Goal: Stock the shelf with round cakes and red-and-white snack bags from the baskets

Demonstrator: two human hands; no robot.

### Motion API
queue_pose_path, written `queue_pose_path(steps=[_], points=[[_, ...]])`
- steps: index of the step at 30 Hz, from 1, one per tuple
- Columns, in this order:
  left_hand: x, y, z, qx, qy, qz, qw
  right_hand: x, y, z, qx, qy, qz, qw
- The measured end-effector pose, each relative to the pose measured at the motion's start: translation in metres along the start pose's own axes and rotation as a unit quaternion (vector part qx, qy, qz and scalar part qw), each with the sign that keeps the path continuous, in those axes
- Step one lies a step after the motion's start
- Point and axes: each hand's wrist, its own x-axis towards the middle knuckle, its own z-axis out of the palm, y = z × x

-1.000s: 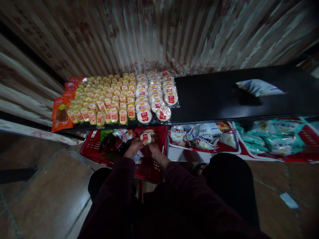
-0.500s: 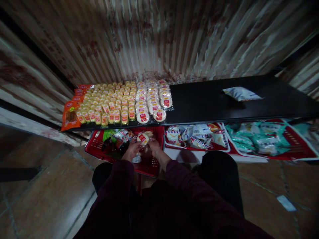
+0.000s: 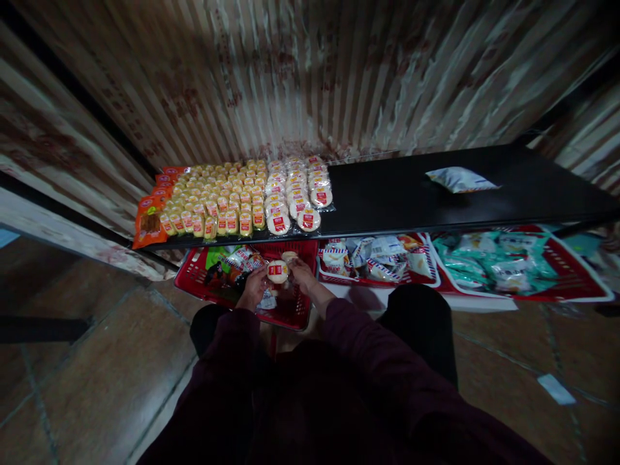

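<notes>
Over a red basket (image 3: 194, 265), both my hands are closed on wrapped round pale cakes. My left hand (image 3: 252, 289) grips the left edge of a wrapped round cake (image 3: 278, 272) with a red and yellow label, which faces up. From the other side, my right hand (image 3: 301, 276) holds more of these cakes, one of them a pale cake (image 3: 289, 256) just behind the first. How many are in my hands is partly hidden by the fingers. Green and white packets (image 3: 217, 256) lie in the basket left of my hands.
A black shelf (image 3: 378, 194) above the baskets carries rows of round cakes (image 3: 293, 187), small yellow packaged cakes (image 3: 213, 200) and orange packs (image 3: 148, 219). One white-blue packet (image 3: 460, 179) lies farther right. Right of my basket stand baskets of striped packets (image 3: 382, 255) and teal packets (image 3: 498, 261).
The front cake now lies flatter between my hands with its label facing up. My hands stay over the basket; the whole view has shifted slightly.
</notes>
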Motion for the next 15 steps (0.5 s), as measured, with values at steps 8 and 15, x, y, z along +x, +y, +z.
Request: queue_pose_path(steps=[8,15], points=[[-0.017,-0.005,0.011,-0.020,0.045,0.025,0.998,-0.025,-0.003,-0.001,0.071,0.005,0.106,0.992],[-0.035,-0.013,0.022,-0.027,0.034,0.029,0.999,-0.033,-0.002,-0.001,0.147,0.064,0.061,0.985]])
